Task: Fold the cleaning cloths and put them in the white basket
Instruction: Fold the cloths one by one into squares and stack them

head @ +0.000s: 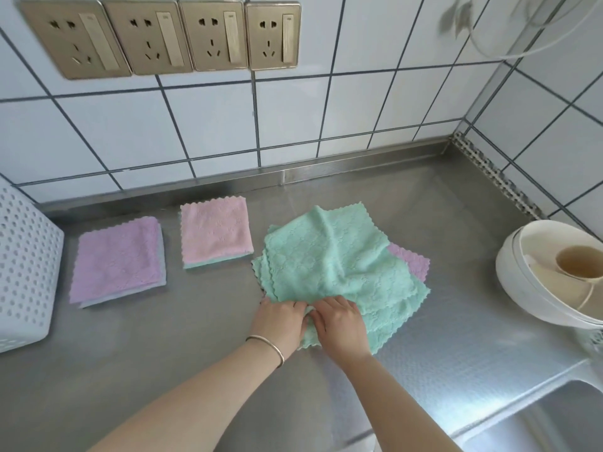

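Observation:
A loose pile of mint-green cloths (336, 265) lies in the middle of the steel counter, with a purple cloth (411, 261) peeking out under its right side. My left hand (283, 319) and my right hand (339, 321) sit side by side at the pile's near corner, both pinching the green fabric. A folded purple cloth (117, 259) and a folded pink cloth (215, 231) lie flat to the left. The white perforated basket (23, 272) stands at the far left edge.
A white bowl-shaped container (535, 288) holding a beige cup stands at the right. A sink (554, 419) opens at the bottom right. Tiled walls with several sockets (156, 35) rise behind the counter (163, 353), and a cable hangs at the top right.

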The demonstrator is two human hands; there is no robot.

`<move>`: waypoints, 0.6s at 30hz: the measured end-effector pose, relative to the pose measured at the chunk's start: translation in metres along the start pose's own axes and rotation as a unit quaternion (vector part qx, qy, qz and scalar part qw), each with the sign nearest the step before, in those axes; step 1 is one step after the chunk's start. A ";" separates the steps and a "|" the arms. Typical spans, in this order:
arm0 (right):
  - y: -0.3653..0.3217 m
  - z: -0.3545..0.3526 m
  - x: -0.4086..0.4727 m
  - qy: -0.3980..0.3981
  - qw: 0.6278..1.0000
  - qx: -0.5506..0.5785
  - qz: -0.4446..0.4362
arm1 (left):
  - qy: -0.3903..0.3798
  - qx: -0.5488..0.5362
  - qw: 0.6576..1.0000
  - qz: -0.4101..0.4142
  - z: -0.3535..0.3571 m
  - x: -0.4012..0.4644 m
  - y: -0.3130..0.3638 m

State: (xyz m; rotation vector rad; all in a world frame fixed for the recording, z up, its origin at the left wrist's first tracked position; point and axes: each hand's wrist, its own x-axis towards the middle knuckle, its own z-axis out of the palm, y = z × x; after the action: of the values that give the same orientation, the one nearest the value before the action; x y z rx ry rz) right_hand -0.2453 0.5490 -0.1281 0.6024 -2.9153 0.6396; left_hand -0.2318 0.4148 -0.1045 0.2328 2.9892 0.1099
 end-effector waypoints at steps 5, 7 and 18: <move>0.020 -0.026 0.018 0.053 0.998 -0.038 0.020 | 0.064 -0.109 0.991 -0.032 -0.039 0.007 -0.009; 0.034 -0.050 0.030 0.101 0.992 -0.060 0.042 | 0.105 -0.142 0.983 -0.050 -0.067 0.008 -0.021; -0.035 -0.159 0.098 0.238 0.966 -0.087 -0.053 | 0.252 -0.306 0.910 -0.126 -0.181 -0.067 -0.137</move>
State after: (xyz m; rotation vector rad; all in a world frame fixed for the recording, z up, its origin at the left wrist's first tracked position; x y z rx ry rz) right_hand -0.3200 0.5512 0.0468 0.4963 -2.4387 0.4337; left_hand -0.2131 0.2575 0.0717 -0.2993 3.2228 1.2181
